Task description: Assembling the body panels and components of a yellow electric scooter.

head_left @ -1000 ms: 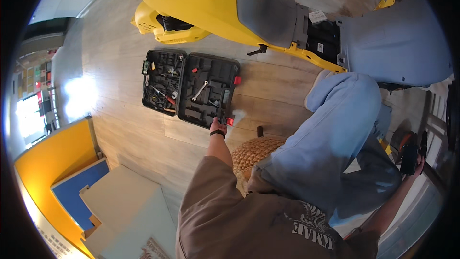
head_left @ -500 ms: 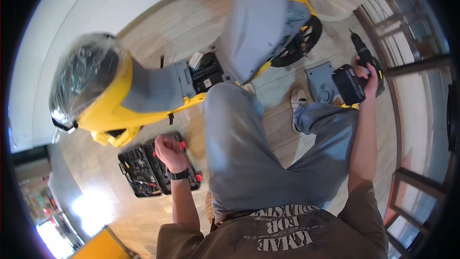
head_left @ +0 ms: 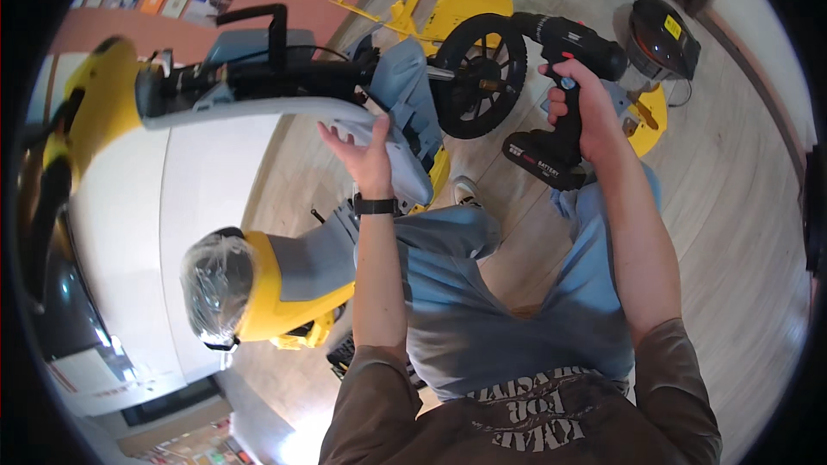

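My right hand [head_left: 590, 108] is wrapped round the grip of a black cordless drill [head_left: 573, 41], raised over the floor with its front end pointing left beside the scooter's black wheel [head_left: 482, 77]. My left hand [head_left: 369, 159] is spread open, palm up, at the lower edge of the scooter's long grey body panel [head_left: 258, 108]. Whether its fingers touch the panel I cannot tell. The partly stripped yellow and grey scooter stretches across the left. Its yellow front section [head_left: 267, 284] has a part wrapped in clear plastic [head_left: 220, 288].
A yellow body frame [head_left: 431, 0] lies behind the wheel. A dark glossy case [head_left: 663, 39] and a yellow part [head_left: 646, 120] are on the floor to the right. An open tool case [head_left: 341, 360] is mostly hidden by my left arm.
My view has shifted. The drill has come up and inward, its front end now toward the wheel. My left hand has left the tool case, risen to the grey panel and opened.
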`<action>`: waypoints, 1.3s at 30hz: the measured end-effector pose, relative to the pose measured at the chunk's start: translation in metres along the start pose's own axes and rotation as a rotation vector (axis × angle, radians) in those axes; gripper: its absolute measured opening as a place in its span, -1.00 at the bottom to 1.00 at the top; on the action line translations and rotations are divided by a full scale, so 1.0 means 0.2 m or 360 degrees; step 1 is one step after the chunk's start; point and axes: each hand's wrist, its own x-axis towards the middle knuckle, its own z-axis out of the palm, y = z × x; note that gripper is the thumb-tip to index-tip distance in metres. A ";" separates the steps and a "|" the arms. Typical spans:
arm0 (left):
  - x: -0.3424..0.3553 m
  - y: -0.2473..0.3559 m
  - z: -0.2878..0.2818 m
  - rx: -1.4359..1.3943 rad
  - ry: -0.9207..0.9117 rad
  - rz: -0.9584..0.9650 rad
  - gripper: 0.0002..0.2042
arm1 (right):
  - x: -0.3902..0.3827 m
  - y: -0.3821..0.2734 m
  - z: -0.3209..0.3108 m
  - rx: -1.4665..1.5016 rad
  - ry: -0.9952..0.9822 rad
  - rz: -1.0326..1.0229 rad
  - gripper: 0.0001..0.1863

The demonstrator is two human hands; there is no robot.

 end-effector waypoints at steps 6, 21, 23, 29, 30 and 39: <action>-0.03 0.24 0.07 -0.0009 -0.0081 0.0161 0.08 | 0.03 -0.02 0.00 -0.0039 -0.0005 -0.0016 -0.80; 0.05 0.25 0.07 -0.0109 0.0099 0.0291 0.07 | 0.03 0.02 0.10 -0.0227 -0.0023 0.0028 -0.77; 0.03 0.28 0.07 -0.0119 0.0079 0.0160 0.07 | 0.04 0.02 0.08 -0.0209 -0.0014 0.0047 -0.77; 0.06 0.26 0.05 -0.0076 0.0018 0.0167 0.08 | 0.03 0.00 0.07 -0.0153 0.0014 0.0021 -0.78; 0.06 0.26 0.06 -0.0077 0.0014 0.0172 0.08 | 0.03 0.00 0.07 -0.0149 0.0014 0.0016 -0.78; 0.11 0.22 0.11 -0.0119 0.0123 0.0151 0.11 | 0.02 0.02 0.07 -0.0252 0.0052 -0.0040 -0.71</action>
